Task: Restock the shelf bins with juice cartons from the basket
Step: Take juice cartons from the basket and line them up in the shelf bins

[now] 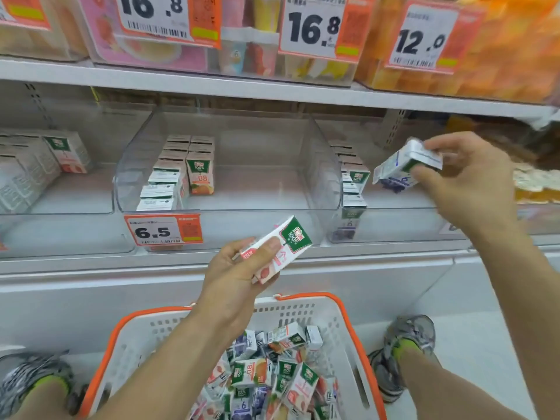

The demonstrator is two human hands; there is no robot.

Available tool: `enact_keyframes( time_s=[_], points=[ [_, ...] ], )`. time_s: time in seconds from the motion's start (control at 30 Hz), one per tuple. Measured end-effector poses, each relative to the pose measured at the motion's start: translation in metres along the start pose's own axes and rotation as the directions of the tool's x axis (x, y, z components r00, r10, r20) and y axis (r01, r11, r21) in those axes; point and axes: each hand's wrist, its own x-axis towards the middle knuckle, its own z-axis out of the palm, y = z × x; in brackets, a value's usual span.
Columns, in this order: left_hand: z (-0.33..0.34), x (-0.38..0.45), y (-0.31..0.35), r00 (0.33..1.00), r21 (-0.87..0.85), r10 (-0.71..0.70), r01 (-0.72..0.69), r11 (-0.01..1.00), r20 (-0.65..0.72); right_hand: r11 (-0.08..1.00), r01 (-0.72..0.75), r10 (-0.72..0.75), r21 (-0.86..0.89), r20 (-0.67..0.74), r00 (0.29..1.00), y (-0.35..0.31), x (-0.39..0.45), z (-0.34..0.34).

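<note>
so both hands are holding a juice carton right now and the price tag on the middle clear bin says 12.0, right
Not quite. The head view shows the price tag on the middle clear bin reads 6.5; the 12.0 tag hangs on the shelf above, at the right. The rest holds: the left hand grips a pink carton and the right hand holds a blue carton.

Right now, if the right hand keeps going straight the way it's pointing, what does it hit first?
Probably the row of purple cartons in the right bin; the right hand, holding a purple carton, points left toward them. Depth is unclear.

Tilted pink carton (277, 248) before clear bin (321, 165); basket (339, 322) half-full.
</note>
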Motion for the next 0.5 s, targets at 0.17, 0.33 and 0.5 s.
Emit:
enact_keyframes(
  time_s=[0.17,0.33,0.5],
  points=[
    [-0.003,0.01,-0.004,0.999,-0.04,0.038,-0.039,0.998,-0.037,0.94,0.028,0.093,-0.341,0.332,0.939,0.031,0.05,0.049],
    [-0.011,0.016,-0.004,0.998,-0.072,0.055,-0.058,0.996,-0.045,0.939,0.044,0.105,-0.341,0.407,0.907,0.051,0.062,0.092],
    [-0.013,0.013,0.002,0.998,-0.087,0.059,-0.061,0.994,-0.031,0.941,0.016,0.152,-0.338,0.463,0.873,0.056,0.062,0.087]
  ],
)
